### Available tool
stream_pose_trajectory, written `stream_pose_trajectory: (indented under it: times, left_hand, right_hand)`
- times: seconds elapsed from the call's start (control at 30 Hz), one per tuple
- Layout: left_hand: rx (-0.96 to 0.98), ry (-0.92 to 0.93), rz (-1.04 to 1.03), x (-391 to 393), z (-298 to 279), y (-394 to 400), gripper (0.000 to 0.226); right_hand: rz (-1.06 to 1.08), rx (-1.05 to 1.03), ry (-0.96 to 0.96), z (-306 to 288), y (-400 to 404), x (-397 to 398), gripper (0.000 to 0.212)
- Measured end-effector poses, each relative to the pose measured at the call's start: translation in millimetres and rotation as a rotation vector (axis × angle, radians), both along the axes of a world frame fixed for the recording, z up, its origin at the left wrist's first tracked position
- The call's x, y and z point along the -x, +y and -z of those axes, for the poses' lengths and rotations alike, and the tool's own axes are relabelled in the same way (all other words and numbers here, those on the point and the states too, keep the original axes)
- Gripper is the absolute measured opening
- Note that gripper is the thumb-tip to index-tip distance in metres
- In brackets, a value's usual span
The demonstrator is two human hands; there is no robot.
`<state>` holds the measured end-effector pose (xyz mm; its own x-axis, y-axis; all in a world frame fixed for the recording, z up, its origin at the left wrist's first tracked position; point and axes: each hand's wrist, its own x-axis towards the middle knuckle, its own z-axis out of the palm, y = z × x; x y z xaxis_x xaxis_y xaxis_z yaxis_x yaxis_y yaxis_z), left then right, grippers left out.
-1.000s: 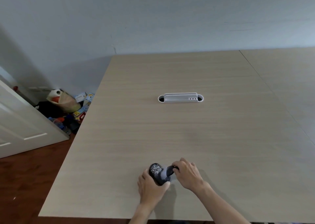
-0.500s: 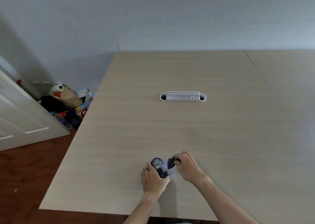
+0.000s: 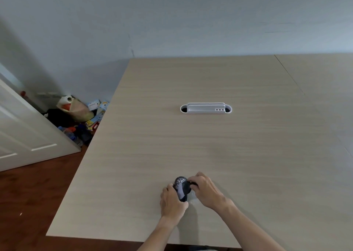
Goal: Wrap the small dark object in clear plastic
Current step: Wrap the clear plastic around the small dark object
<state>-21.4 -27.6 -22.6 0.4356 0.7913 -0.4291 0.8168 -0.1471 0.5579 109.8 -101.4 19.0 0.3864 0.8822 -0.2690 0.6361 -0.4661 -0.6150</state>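
Note:
The small dark object (image 3: 183,188) is a rounded black piece with a speckled silvery end and a pale band, held just above the near part of the wooden table (image 3: 219,145). My left hand (image 3: 172,203) grips its lower left side. My right hand (image 3: 205,190) pinches its right side from above. A bit of clear plastic (image 3: 192,201) glints faintly under the object between my hands; its extent is hard to make out.
A white cable tray (image 3: 206,108) is set into the table's middle. Off the left edge lie a pile of bags and boxes (image 3: 80,115) on the dark wood floor, and a white door (image 3: 24,134). A seam joins a second table (image 3: 324,97) at the right.
The object has turned between my hands, from lying crosswise to standing more lengthwise, speckled end away from me. Both hands kept their grip in the same spot on the table.

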Motion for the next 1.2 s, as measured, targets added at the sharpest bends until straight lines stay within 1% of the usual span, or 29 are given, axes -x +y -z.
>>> stream_pose_trajectory:
  times: [0.1,0.17,0.33,0.5,0.53,0.63,0.7,0.8,0.87,0.93,1.0,1.07,1.2]
  left_hand:
    - [-0.033,-0.015,0.04,2,1,4,0.052]
    - [-0.039,-0.037,0.045,2,3,5,0.053]
    - [-0.037,-0.069,0.042,2,6,7,0.044]
    - [-0.017,-0.071,0.047,2,5,9,0.049]
    - [-0.017,-0.074,0.047,2,5,9,0.049]
    - [-0.009,-0.077,0.047,2,4,8,0.049]
    - [-0.003,-0.071,0.058,3,3,7,0.047]
    - [-0.023,-0.028,0.102,2,2,9,0.05]
    - [-0.056,-0.004,0.124,0,0,10,0.055]
    - [-0.089,-0.03,0.128,0,0,11,0.054]
    - [-0.085,-0.076,0.125,0,1,11,0.05]
    - [-0.071,-0.103,0.128,2,1,13,0.046]
    - [-0.062,-0.125,0.165,4,1,20,0.045]
  right_hand:
    - [0.022,0.067,-0.149,0,-5,-6,0.025]
    - [0.047,0.066,-0.191,-2,-6,-10,0.024]
    - [-0.012,0.03,-0.142,-2,4,1,0.021]
    - [0.051,0.034,-0.239,-6,2,-5,0.022]
    - [0.06,0.022,-0.23,-7,5,-4,0.021]
    - [-0.019,-0.003,-0.177,-5,11,2,0.021]
    - [-0.04,0.038,-0.19,-6,9,5,0.021]
    - [0.033,0.061,-0.254,-10,3,-4,0.025]
    - [0.079,0.045,-0.235,-12,3,-9,0.028]
    - [0.063,0.016,-0.154,-13,7,-7,0.025]
    - [-0.025,0.023,-0.111,-12,9,-1,0.023]
    - [-0.048,0.048,-0.121,-9,7,3,0.024]
    - [0.037,0.087,-0.194,-9,3,-4,0.029]
